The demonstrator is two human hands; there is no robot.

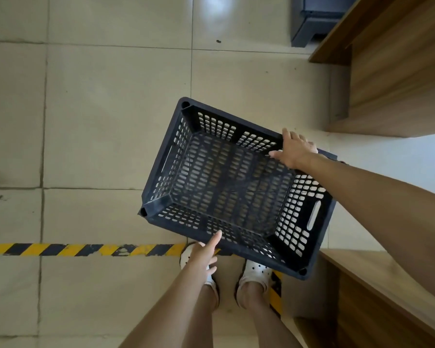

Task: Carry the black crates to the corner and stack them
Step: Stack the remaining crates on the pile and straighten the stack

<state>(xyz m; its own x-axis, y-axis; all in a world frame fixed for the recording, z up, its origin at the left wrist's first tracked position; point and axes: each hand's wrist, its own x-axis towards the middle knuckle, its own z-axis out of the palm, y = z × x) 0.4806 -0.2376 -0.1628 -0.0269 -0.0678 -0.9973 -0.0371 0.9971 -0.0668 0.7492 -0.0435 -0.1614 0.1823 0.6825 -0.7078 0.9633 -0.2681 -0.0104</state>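
Clearly mid-carry, the right hand (295,150) grips the black perforated crate (234,187) by its far rim, tilted — the left hand (204,254), fingers straight, steadies the near rim.

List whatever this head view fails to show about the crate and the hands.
- Right hand fingers: curled over the crate rim, behind its far wall.
- Crate's far right corner: covered by that hand.
- Dark object at top: cut by the frame edge and wooden shelf.
- Left hand: contact with the rim unclear.
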